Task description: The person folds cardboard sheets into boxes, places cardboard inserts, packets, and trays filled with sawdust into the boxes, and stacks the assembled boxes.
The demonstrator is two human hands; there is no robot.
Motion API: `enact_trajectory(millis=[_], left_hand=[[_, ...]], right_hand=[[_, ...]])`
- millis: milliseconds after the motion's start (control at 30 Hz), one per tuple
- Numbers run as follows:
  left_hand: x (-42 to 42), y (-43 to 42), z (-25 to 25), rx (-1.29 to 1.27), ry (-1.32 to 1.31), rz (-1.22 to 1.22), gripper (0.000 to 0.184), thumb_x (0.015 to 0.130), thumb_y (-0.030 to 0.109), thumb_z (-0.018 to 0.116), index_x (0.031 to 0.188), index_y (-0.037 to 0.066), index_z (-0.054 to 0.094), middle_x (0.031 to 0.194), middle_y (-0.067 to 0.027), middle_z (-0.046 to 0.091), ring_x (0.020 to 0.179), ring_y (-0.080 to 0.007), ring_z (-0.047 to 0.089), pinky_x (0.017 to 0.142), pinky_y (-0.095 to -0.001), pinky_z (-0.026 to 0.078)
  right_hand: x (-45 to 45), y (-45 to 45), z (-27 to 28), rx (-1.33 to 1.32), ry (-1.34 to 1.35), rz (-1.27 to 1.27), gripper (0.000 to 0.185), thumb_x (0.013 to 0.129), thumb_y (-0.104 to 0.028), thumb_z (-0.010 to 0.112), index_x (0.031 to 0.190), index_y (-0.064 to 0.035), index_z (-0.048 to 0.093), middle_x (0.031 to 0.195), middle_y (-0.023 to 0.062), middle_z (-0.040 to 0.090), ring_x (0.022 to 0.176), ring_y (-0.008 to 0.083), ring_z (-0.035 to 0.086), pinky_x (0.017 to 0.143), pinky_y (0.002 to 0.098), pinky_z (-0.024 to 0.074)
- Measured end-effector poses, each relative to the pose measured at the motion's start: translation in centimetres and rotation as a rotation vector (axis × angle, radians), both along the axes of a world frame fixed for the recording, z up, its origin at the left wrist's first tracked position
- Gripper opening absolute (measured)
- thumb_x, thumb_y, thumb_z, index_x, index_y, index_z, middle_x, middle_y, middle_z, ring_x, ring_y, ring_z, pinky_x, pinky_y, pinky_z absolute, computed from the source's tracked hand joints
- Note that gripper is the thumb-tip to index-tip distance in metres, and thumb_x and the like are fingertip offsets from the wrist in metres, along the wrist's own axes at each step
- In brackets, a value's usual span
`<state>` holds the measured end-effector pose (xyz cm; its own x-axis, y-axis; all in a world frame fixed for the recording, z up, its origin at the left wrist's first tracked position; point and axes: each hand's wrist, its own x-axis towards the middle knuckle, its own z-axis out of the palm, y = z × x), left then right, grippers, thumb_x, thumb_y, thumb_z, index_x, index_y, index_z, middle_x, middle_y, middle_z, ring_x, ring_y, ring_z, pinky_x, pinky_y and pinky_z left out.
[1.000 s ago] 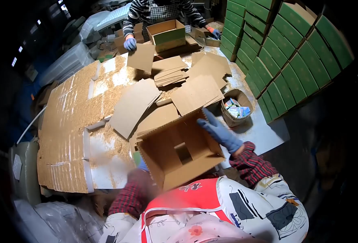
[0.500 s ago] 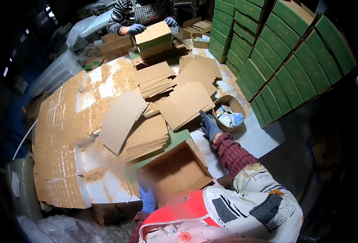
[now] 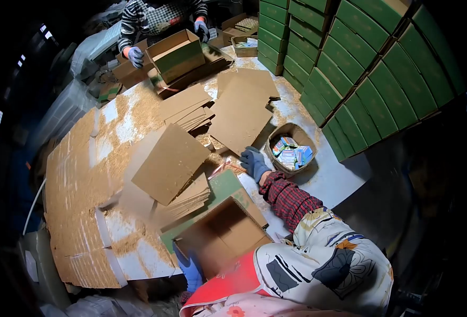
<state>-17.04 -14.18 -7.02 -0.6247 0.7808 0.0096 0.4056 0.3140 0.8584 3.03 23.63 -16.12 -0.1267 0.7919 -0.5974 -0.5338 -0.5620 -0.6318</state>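
My left hand (image 3: 190, 268), in a blue glove, grips the left wall of an open cardboard box (image 3: 228, 230) with green outer sides. The box stands tilted against my apron, its opening facing up, and shows bare brown walls inside. My right hand (image 3: 255, 164), in a blue-grey glove, has its fingers stretched toward the near corner of a flat cardboard sheet (image 3: 241, 113). Whether the fingertips touch that sheet is unclear. Another cardboard sheet (image 3: 171, 164) lies askew over a stack of cardboard pieces (image 3: 186, 203). Thin reddish strips (image 3: 224, 168) lie left of my right hand.
A basket (image 3: 290, 127) of small colourful packets stands right of my right hand. Stacked green boxes (image 3: 360, 79) rise at the right. Across the table (image 3: 339, 179), a co-worker's gloved hands flank an open green box (image 3: 178, 58). Sawdust-like crumbs (image 3: 75, 195) cover the left side.
A cardboard sheet near my right hand has shifted left onto the stack. My right hand has moved slightly left. The co-worker's hands have left their box, which now shows its open top.
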Motion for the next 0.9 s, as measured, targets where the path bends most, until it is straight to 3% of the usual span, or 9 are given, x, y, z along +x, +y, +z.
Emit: enact_trajectory(millis=[33, 133, 300, 433, 600, 633, 733, 867, 900], left_hand=[[-0.3, -0.3, -0.6, 0.0, 0.082, -0.005, 0.062, 0.091, 0.019, 0.052, 0.144, 0.003, 0.024, 0.14, -0.0164, 0.04, 0.123, -0.0254, 0.044, 0.101, -0.035, 0.036], [0.6, 0.3, 1.6, -0.044, -0.057, 0.016, 0.062, 0.092, 0.023, 0.052, 0.143, 0.002, 0.025, 0.142, -0.017, 0.037, 0.127, -0.0256, 0.04, 0.104, -0.0349, 0.033], [0.6, 0.7, 2.2, -0.04, -0.028, 0.026, 0.061, 0.092, 0.023, 0.052, 0.143, 0.002, 0.026, 0.142, -0.0165, 0.037, 0.127, -0.0253, 0.039, 0.104, -0.0339, 0.032], [1.1, 1.1, 2.6, 0.026, -0.11, 0.039, 0.059, 0.093, 0.021, 0.051, 0.142, 0.001, 0.026, 0.14, -0.016, 0.038, 0.126, -0.0254, 0.04, 0.103, -0.0337, 0.033], [1.4, 1.2, 2.4, -0.011, -0.149, 0.081, 0.058, 0.093, 0.021, 0.051, 0.142, 0.001, 0.027, 0.14, -0.0151, 0.039, 0.125, -0.0248, 0.041, 0.103, -0.0337, 0.033], [1.4, 1.1, 2.2, 0.0, -0.167, 0.097, 0.058, 0.093, 0.021, 0.051, 0.141, 0.001, 0.027, 0.14, -0.0148, 0.039, 0.125, -0.0246, 0.041, 0.103, -0.0337, 0.033], [1.2, 1.3, 2.4, 0.015, -0.146, 0.079, 0.057, 0.093, 0.022, 0.051, 0.14, 0.0, 0.028, 0.138, -0.0144, 0.04, 0.124, -0.0245, 0.042, 0.102, -0.0335, 0.033], [1.0, 1.3, 2.5, -0.004, -0.234, 0.091, 0.064, 0.087, 0.015, 0.051, 0.143, 0.0, 0.024, 0.145, -0.0212, 0.03, 0.134, -0.0324, 0.029, 0.109, -0.037, 0.021], [0.9, 1.3, 2.4, -0.006, -0.229, 0.089, 0.064, 0.087, 0.015, 0.051, 0.143, 0.0, 0.024, 0.145, -0.0212, 0.03, 0.134, -0.0325, 0.029, 0.109, -0.0371, 0.021]], right_hand=[[3.6, 3.5, -12.0, 0.454, 0.643, 0.273, 0.024, 0.089, -0.021, 0.05, 0.112, -0.014, 0.05, 0.095, 0.0093, 0.059, 0.085, 0.0284, 0.058, 0.064, 0.0404, 0.0462], [2.5, 4.1, -7.3, -0.028, -0.013, 0.098, 0.031, 0.088, -0.025, 0.049, 0.116, -0.0115, 0.049, 0.102, 0.0147, 0.06, 0.087, 0.0338, 0.059, 0.067, 0.0439, 0.047], [1.3, 0.6, -7.2, -0.24, -0.021, 0.198, 0.038, 0.087, -0.029, 0.05, 0.119, -0.008, 0.048, 0.109, 0.0158, 0.057, 0.093, 0.0338, 0.058, 0.074, 0.0437, 0.0471], [1.6, 1.5, -7.0, -0.349, 0.093, 0.159, 0.044, 0.085, -0.032, 0.051, 0.121, -0.0052, 0.048, 0.115, 0.0167, 0.056, 0.098, 0.0337, 0.057, 0.08, 0.0435, 0.0472], [3.2, 10.3, 0.3, -0.486, 0.769, 0.122, 0.052, 0.084, -0.036, 0.053, 0.123, -0.0016, 0.047, 0.123, 0.0178, 0.054, 0.104, 0.0337, 0.056, 0.087, 0.0432, 0.0473], [3.8, 10.9, 2.2, -0.466, 0.876, 0.178, 0.055, 0.088, -0.035, 0.049, 0.127, 0.0029, 0.04, 0.118, 0.0283, 0.051, 0.104, 0.038, 0.054, 0.089, 0.0479, 0.0453], [3.1, 12.4, 3.9, -0.128, 0.377, -0.178, 0.042, 0.09, -0.028, 0.048, 0.125, -0.0046, 0.043, 0.12, 0.0165, 0.054, 0.104, 0.0345, 0.055, 0.089, 0.046, 0.0453], [3.3, 9.9, 0.4, 0.009, -0.146, 0.026, 0.022, 0.088, -0.029, 0.051, 0.104, -0.0135, 0.053, 0.106, 0.0087, 0.056, 0.097, 0.0318, 0.055, 0.086, 0.0484, 0.0433], [1.7, 9.0, 0.3, -0.079, -0.222, -0.047, 0.038, 0.088, -0.038, 0.051, 0.117, -0.0146, 0.051, 0.12, 0.0103, 0.052, 0.112, 0.0346, 0.049, 0.092, 0.0515, 0.0391]])
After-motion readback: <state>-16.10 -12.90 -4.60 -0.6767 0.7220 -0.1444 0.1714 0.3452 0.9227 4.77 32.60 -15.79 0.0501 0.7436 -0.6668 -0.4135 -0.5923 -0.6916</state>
